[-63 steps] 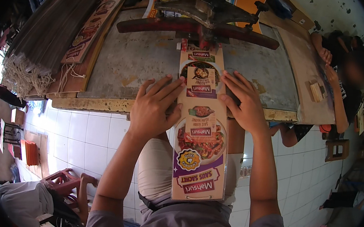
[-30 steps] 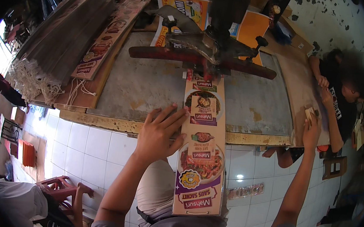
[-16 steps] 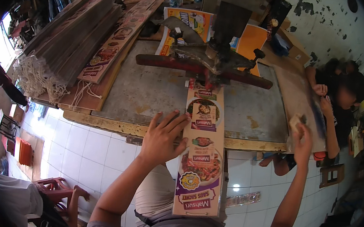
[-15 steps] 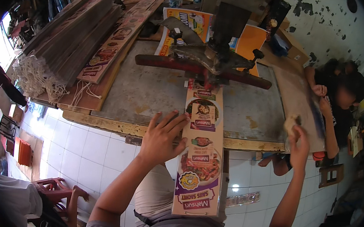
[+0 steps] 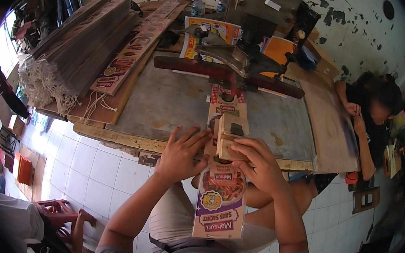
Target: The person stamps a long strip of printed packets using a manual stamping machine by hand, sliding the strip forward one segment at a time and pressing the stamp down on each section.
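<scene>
A long printed cardboard strip [image 5: 219, 204], showing pictures of food, runs from under the press toward my lap, its near part overhanging the table edge. My left hand [image 5: 183, 149] is open, fingers spread, its fingertips at the strip's left edge. In my right hand [image 5: 262, 164] is a small wooden block [image 5: 231, 136] with a dark patch on it, resting on or just over the strip. The block covers part of the printing. Just beyond stands a dark metal press [image 5: 240, 62] with a long reddish bar across the strip's far end.
A thick stack of similar strips [image 5: 81, 46] with white strings lies on the table's left side. Behind the press are printed sheets [image 5: 217, 28] and water bottles [image 5: 198, 6]. Another person [image 5: 377, 104] sits at the right, beside a brown board [image 5: 327, 124].
My right hand has come from the table's right side to the strip, bringing the wooden block onto or just above it. My left hand has stayed at the strip's left edge.
</scene>
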Demonstrator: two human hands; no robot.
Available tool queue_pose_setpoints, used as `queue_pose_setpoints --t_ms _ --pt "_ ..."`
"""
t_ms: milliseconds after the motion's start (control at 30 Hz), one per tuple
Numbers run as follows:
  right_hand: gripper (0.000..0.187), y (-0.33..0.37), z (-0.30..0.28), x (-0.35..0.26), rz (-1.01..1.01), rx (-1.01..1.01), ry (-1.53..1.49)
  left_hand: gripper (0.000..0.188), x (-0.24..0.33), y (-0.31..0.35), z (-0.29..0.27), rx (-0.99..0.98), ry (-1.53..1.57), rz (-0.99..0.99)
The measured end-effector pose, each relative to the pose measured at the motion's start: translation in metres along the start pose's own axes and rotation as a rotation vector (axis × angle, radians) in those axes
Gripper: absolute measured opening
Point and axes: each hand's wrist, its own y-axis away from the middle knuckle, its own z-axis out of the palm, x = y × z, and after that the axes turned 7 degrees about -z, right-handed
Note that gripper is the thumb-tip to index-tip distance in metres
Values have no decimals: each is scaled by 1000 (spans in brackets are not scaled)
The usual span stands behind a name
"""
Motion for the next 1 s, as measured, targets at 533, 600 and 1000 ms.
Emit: queue_pose_setpoints --t_ms 533,600,1000 --pt "43 -56 39 78 -7 9 126 56 -2 -2 1 11 22 2" --pt "42 -57 39 77 -9 6 130 56 -2 -1 0 0 15 0" --pt "43 -55 42 84 2 29 118 55 -2 -3 -1 -7 -1 -1"
